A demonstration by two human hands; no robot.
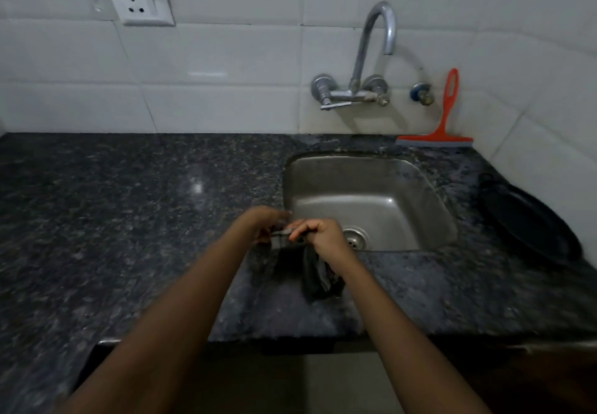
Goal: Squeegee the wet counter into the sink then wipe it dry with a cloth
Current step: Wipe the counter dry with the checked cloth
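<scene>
Gripping dark cloth (318,276) at its top, right hand (324,236) fisted around it; left hand (263,224) pinches same bunched end — cloth hangs over counter (129,220) at near-left corner of sink (371,200). Red squeegee (442,123) leans against wall tiles behind sink, apart from both hands. Risk, as judged: wrung water drips onto counter instead of basin if cloth stays short of rim. Wide open stone to left for wiping; dark tray (529,223) crowds right side; front edge close.
</scene>
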